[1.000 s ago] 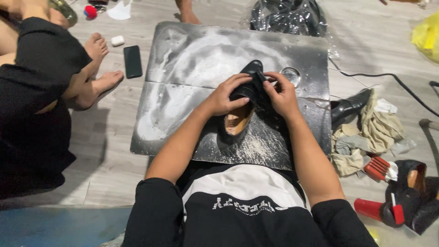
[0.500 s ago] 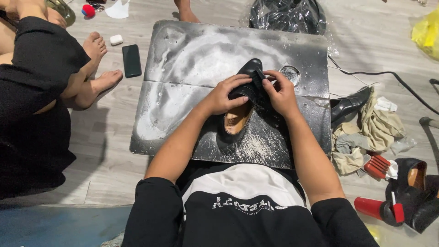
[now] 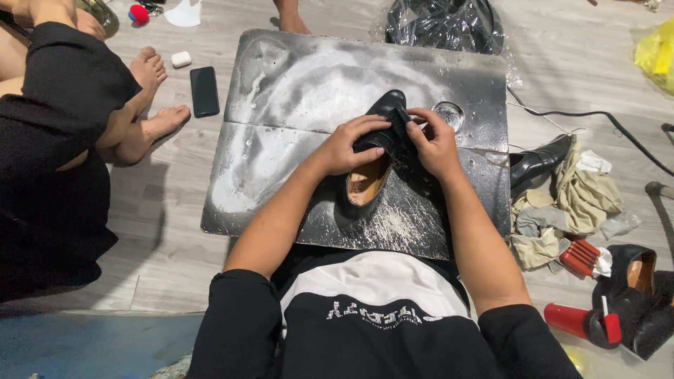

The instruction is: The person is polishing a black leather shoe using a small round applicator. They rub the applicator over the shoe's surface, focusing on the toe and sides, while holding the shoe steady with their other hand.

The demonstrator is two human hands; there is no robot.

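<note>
Head view. At the centre of the frame, your left hand [image 3: 347,146] closes around the side of a black leather shoe [image 3: 372,165], thumb and fingers wrapped over its upper to hold it steady. The shoe rests on a dark board [image 3: 281,161] streaked with white residue; its toe points to the upper edge of the frame and its tan lining faces you. Your right hand [image 3: 437,144] is clenched on a small dark brush or pad [image 3: 401,126], pressed against the upper near the toe; its exact kind cannot be told. A small round lid or tin [image 3: 449,114] lies on the board just right of that hand.

Right of the board lie a second black shoe [image 3: 537,163], a heap of beige rags [image 3: 569,203], a red brush [image 3: 580,257], a red canister [image 3: 572,321] and another dark shoe [image 3: 642,288] at the lower right. In the upper left, a black phone [image 3: 204,91] and a small white case [image 3: 181,60] lie on the floor beside another person's bare feet [image 3: 151,98].

Step in hand, as judged: working the upper of the shoe with the applicator. The next stroke calls for a firm bracing hold and even pressure along the leather.
</note>
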